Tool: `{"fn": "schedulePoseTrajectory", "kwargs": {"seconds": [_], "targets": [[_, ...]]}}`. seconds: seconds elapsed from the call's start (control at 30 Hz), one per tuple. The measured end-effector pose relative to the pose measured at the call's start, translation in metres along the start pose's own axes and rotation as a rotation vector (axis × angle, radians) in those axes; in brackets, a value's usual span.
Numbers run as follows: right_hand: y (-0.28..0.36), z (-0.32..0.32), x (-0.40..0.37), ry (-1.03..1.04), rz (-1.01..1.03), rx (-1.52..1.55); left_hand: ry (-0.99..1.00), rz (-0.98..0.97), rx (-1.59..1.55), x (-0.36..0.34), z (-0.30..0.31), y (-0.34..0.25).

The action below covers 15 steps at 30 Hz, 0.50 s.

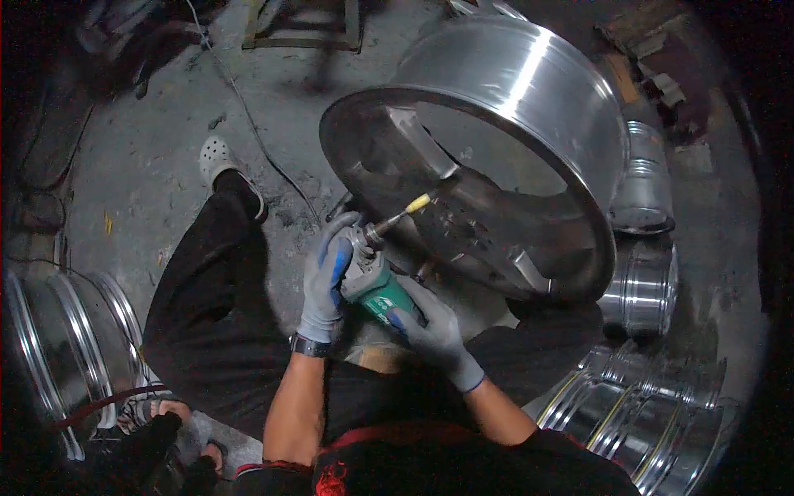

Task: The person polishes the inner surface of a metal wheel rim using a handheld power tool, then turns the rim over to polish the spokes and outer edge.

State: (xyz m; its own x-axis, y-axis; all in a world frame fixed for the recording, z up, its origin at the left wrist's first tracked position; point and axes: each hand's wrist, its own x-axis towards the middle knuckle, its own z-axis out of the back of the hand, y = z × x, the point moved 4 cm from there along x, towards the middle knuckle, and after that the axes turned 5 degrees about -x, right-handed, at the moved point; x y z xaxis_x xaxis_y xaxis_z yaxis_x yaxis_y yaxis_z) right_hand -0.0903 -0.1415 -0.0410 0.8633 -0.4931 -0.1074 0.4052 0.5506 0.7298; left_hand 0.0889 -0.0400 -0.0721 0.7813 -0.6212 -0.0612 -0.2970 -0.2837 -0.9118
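Note:
A green and grey power tool (376,288) is held between my two gloved hands, with a yellow tip (418,202) on its shaft. The fingers of my left hand (331,269) wrap round the tool's metal head. My right hand (430,331) grips the green body from the right side. Beyond the tool a large metal wheel rim (496,74) leans with its dark spoked face towards me. The yellow tip is in front of the spokes; whether it touches them I cannot tell.
Polished rims stand at the left (78,339), and more lie at the lower right (637,413) and right (641,285). A cable (248,116) crosses the floor. Another person's foot (169,409) is at lower left. A metal frame (302,41) stands at the top.

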Motion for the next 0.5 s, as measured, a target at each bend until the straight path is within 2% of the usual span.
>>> {"fn": "schedulePoseTrajectory", "kwargs": {"seconds": [0.07,0.1,0.17,0.27,0.3,0.33,0.43,0.5], "targets": [[-0.002,0.002,-0.003,-0.019,0.044,-0.022,0.019,0.11,-0.255,-0.003,-0.001,0.014],[0.003,0.003,0.0,-0.02,0.043,-0.021,0.02,0.11,-0.253,-0.002,0.0,0.014],[0.009,0.001,0.008,0.049,-0.079,-0.034,0.015,-0.113,0.042,0.002,0.005,0.004],[0.021,-0.002,0.019,0.014,-0.039,-0.065,0.037,-0.092,-0.005,0.011,0.014,-0.005],[0.021,-0.004,0.018,0.012,-0.041,-0.062,-0.007,-0.204,0.206,0.012,0.015,-0.01],[0.02,-0.005,0.018,0.019,-0.066,-0.059,-0.005,-0.206,0.207,0.013,0.015,-0.011],[0.006,-0.012,0.01,-0.015,-0.046,-0.069,0.04,-0.155,0.173,0.01,0.008,-0.008],[0.001,-0.012,0.006,-0.053,-0.003,-0.083,0.023,-0.027,-0.044,0.007,0.005,0.004]]}}
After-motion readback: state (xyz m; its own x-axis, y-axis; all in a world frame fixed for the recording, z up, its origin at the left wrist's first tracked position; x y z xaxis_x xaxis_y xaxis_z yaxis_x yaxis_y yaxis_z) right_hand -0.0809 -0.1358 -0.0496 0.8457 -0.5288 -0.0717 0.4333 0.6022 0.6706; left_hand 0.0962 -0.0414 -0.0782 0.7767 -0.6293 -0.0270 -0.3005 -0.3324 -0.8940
